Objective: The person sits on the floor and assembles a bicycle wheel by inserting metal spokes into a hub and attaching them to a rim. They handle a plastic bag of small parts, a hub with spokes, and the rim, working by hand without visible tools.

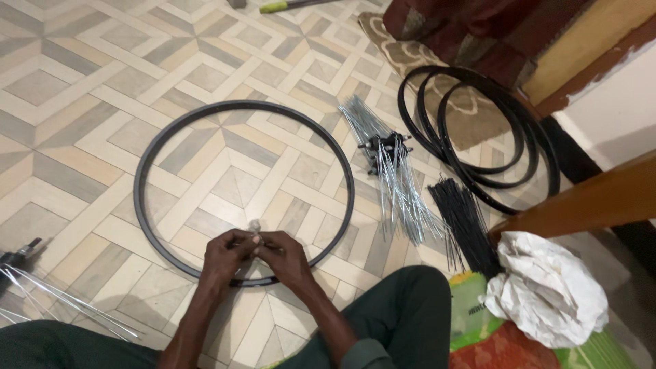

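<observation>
Wheel rim [147, 160] lies flat on the floor [82, 82]; spokes [396, 184] just right of it, stacked rims [478, 171] farther right, crumpled paper [547, 287] near right.

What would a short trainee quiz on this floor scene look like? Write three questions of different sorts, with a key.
1. True or false: both hands, left hand and right hand, meet over the near edge of the black rim.
2. Which lies right beside the silver spokes? A) a hub B) a hammer C) a chain
3. Fill in: the stacked black rims lie to the person's ____.

Key: 1 true; 2 A; 3 right. What the hands pinch is small and pale; its kind cannot be told.
</observation>
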